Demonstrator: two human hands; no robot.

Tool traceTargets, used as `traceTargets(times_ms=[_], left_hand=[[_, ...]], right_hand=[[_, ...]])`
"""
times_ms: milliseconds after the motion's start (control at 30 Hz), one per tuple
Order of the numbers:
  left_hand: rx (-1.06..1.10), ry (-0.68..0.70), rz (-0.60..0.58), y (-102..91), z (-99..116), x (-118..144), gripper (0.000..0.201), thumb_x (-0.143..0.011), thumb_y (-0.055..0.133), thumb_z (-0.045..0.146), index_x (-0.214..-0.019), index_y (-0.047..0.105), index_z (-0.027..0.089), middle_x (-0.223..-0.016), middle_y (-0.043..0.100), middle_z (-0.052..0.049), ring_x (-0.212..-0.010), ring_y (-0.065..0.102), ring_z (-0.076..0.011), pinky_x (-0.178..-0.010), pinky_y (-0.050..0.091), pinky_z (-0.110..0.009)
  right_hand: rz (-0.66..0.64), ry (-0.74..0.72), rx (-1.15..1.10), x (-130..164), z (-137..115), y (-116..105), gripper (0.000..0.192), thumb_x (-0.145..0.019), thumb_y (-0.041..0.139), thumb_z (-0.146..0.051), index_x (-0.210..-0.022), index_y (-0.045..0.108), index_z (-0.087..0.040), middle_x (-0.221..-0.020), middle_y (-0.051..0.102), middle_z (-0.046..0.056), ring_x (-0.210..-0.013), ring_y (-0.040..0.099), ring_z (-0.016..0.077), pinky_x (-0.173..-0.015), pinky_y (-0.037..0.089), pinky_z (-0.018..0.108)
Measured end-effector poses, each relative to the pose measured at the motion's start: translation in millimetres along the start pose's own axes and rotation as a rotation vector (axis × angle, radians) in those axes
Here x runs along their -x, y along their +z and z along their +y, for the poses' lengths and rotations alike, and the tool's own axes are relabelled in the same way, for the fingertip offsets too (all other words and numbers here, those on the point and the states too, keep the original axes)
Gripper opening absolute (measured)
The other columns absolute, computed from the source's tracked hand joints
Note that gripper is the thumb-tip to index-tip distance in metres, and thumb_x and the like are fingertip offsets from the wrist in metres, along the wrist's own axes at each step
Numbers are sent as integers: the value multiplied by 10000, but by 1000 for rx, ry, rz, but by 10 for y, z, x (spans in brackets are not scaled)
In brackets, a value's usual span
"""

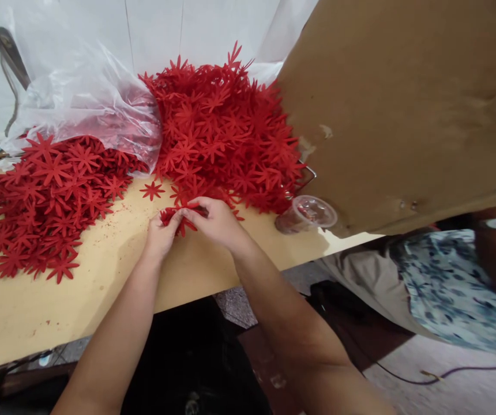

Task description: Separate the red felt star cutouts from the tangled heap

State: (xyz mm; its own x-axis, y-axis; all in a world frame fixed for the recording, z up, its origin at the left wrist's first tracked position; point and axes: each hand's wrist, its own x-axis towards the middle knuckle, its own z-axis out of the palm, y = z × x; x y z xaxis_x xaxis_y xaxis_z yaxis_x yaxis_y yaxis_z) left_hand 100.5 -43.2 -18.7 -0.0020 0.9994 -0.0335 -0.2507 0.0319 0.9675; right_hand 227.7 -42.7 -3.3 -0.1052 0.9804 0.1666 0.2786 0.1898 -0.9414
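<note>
Both hands meet above the table, pinching red star-shaped flower cut-outs (pixel 181 225) between thumbs and fingers. My left hand (pixel 161 233) is closed around their left side. My right hand (pixel 215 221) comes in from the right, its thumb and fingertips pressed on the same pieces. How many layers lie in the fingers I cannot tell. Just behind the hands rises a big heap of red flower cut-outs (pixel 226 127). One loose red flower (pixel 151 190) lies flat between this heap and a second pile (pixel 53 202) on the left.
A clear plastic bag (pixel 96 104) drapes over the left pile. A clear plastic cup (pixel 306 214) stands by the table (pixel 113 271) edge, beside a large brown board (pixel 408 109). A person in patterned clothing (pixel 455 288) sits at right. A cable (pixel 459 372) crosses the floor.
</note>
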Motion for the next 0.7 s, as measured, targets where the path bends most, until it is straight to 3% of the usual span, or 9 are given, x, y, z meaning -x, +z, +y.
traceTargets(times_ms=[233, 333, 433, 567, 633, 700], left_hand=[[34, -60, -100, 16, 35, 29, 259, -540, 729, 323, -694, 615, 148, -625, 586, 30, -566, 482, -64, -585, 380, -211], [12, -63, -77, 19, 11, 13, 267, -548, 713, 349, -669, 580, 151, -561, 539, 51, -513, 444, -54, -542, 357, -207], [-20, -62, -36, 8, -9, 4, 267, -572, 689, 372, -641, 547, 156, -519, 495, 61, -486, 419, -51, -512, 336, -204], [-35, -61, -22, -8, -9, 7, 261, -591, 671, 381, -647, 543, 161, -526, 488, 57, -483, 418, -55, -501, 327, -206], [-36, -52, -34, -6, -3, 9, 261, -601, 671, 384, -639, 540, 161, -530, 487, 53, -490, 418, -58, -505, 327, -208], [-35, -45, -38, 1, 6, 13, 276, -604, 674, 396, -624, 533, 160, -525, 479, 53, -490, 407, -58, -501, 320, -209]], right_hand=[[161, -22, -115, -67, 68, -56, 138, -714, 562, -317, -702, 558, -179, -671, 609, 8, -624, 561, 128, -636, 466, 293], [195, -25, -81, -70, 72, -74, 152, -721, 550, -321, -715, 576, -172, -664, 615, 12, -617, 569, 132, -633, 472, 296], [366, -12, -13, -126, 104, -144, 177, -756, 502, -324, -769, 583, -167, -677, 619, 27, -619, 582, 148, -641, 491, 328], [579, -88, 308, -204, 138, -378, 266, -706, 528, -175, -961, 600, -153, -973, 633, 107, -906, 595, 218, -864, 454, 433], [582, -128, 463, -189, 114, -457, 352, -653, 558, -112, -999, 611, -146, -1105, 593, 134, -1071, 524, 258, -973, 373, 470], [528, -146, 453, -138, 71, -443, 298, -684, 558, -145, -974, 627, -158, -1105, 598, 126, -1096, 506, 258, -986, 361, 476]])
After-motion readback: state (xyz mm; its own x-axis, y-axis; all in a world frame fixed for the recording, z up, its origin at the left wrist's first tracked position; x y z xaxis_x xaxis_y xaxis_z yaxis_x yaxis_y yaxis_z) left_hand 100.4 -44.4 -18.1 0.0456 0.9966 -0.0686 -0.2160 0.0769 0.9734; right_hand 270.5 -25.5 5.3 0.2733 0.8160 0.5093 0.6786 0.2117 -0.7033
